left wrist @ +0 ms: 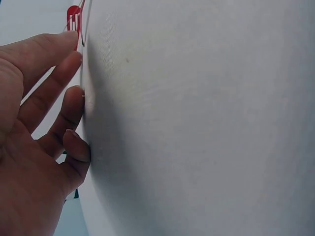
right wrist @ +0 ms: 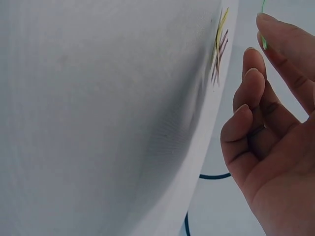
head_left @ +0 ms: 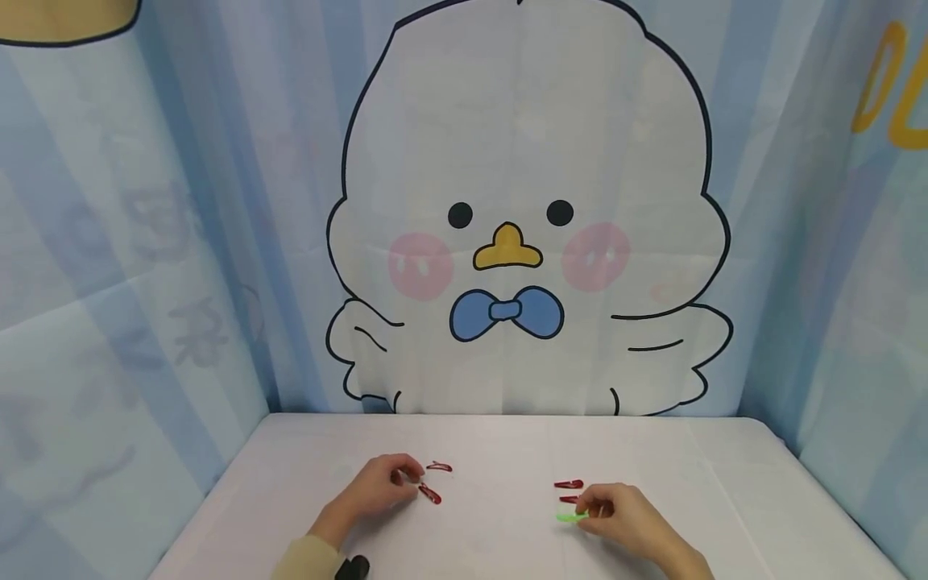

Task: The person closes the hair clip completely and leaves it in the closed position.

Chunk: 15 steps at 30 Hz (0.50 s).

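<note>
Thumb and index finger of my left hand [head_left: 384, 483] pinch the end of a red snap hair clip [head_left: 431, 494] at the left of the white table. The red clip [left wrist: 73, 17] appears at the thumb tip in the left wrist view. Another red hair clip [head_left: 439, 466] lies just beyond that hand. Over on the right, my right hand [head_left: 627, 519] pinches a light green hair clip [head_left: 570, 518] between thumb and index finger, its other fingers curled. Two red clips are near it: one clip [head_left: 569, 484] shows whole, while the nearer clip [head_left: 568, 499] is partly hidden by the fingers.
The white-covered table [head_left: 500, 532] ends at a curtain [head_left: 507, 362] printed with a large cartoon bird. Blue curtains also flank both sides. A small black object [head_left: 354, 567] shows by the left wrist. Thin yellow and dark strands [right wrist: 220, 46] appear along the tabletop in the right wrist view.
</note>
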### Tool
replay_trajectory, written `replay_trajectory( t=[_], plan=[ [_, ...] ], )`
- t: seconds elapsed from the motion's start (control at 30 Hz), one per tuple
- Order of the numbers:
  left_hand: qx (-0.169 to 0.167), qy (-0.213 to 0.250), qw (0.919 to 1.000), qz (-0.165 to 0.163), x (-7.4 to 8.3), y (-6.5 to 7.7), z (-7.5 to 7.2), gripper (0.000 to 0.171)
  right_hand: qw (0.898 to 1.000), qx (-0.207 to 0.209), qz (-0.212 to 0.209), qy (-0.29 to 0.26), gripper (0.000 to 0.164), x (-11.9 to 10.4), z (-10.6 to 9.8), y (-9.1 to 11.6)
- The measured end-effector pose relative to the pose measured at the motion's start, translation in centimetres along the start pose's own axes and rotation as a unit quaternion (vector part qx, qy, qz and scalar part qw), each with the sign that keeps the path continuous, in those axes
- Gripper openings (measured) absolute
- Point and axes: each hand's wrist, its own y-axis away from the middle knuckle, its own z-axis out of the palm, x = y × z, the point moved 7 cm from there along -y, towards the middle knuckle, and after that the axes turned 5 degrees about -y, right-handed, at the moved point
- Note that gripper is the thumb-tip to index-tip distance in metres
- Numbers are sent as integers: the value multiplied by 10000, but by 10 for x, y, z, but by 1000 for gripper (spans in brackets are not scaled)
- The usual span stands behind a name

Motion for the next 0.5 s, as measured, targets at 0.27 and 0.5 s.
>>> replay_trajectory(
  t=[0.27,0.5],
  plan=[
    [-60,-242,9996,89,0,-5,-1,18,9998,-101,161,84,14,6,-1,-1],
    [-135,-344,9992,135,3,-7,2,16,9986,-239,477,34,14,11,1,-1]
  ],
)
